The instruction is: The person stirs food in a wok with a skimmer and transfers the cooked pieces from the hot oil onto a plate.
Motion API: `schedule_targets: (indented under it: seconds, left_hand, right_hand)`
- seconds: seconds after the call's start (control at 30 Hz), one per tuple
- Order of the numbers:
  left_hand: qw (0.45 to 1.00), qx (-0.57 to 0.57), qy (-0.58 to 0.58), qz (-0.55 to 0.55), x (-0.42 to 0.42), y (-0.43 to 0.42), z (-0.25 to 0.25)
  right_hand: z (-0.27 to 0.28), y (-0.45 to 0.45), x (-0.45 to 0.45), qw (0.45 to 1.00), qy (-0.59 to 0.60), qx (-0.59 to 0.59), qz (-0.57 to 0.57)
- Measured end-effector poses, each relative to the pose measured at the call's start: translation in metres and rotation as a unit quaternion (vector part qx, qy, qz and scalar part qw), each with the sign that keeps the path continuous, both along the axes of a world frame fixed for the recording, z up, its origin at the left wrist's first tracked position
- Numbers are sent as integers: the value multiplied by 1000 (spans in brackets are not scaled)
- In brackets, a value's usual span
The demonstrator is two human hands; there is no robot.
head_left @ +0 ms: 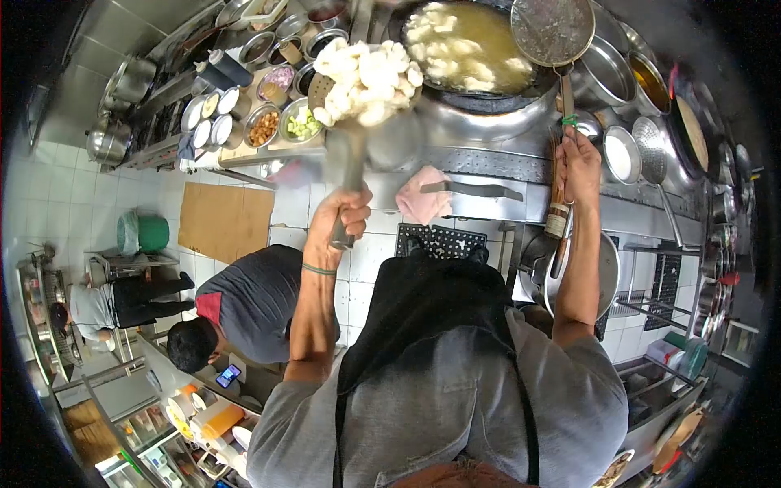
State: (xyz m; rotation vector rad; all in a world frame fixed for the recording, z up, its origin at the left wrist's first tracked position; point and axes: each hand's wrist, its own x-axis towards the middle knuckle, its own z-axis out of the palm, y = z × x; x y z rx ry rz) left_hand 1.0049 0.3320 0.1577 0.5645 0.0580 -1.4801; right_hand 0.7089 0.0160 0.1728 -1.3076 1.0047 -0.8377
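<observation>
My left hand (pixel 346 215) is closed around the thick handle of a perforated skimmer (pixel 321 91). It is heaped with pale, lumpy food pieces (pixel 370 80), and the handle is smeared by motion. More pale pieces (pixel 443 61) float in the oil of a large wok (pixel 488 102) at the top middle. My right hand (pixel 579 167) grips the long handle of a round wire-mesh strainer (pixel 555 31), which hangs over the wok's right edge. Green ties circle that handle just above my fingers. A brush-like bundle (pixel 558 215) hangs beside my right wrist.
Bowls of chopped green vegetable (pixel 301 124) and brown cubes (pixel 263 128) line the counter at left. A pink cloth (pixel 423 195) hangs at the stove's front edge. A bent-over person (pixel 252 305) is close on my left; another person (pixel 98 313) is farther back. Metal pots (pixel 606 71) crowd the right.
</observation>
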Motion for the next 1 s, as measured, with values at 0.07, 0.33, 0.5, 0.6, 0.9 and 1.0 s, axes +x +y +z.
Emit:
schedule_targets:
  seconds: [0.07, 0.33, 0.5, 0.6, 0.9, 1.0]
  left_hand:
    - [1000, 3, 17, 18, -6, 11, -16]
    - [998, -14, 43, 35, -17, 24, -85]
    - [999, -15, 31, 29, -20, 17, -123]
    - [999, -17, 17, 23, -19, 13, -139]
    - [999, -3, -53, 11, -17, 21, -153]
    - [998, 14, -50, 21, -22, 26, -148]
  right_hand:
    - [-1, -1, 1, 1000, 1, 4, 7]
    - [14, -7, -2, 998, 52, -30, 14]
    - [25, -19, -15, 994, 86, -58, 20]
    - [26, -34, -24, 982, 153, -114, 4]
    - [71, -49, -38, 970, 228, -21, 87]
    - [89, -49, -35, 970, 178, 93, 134]
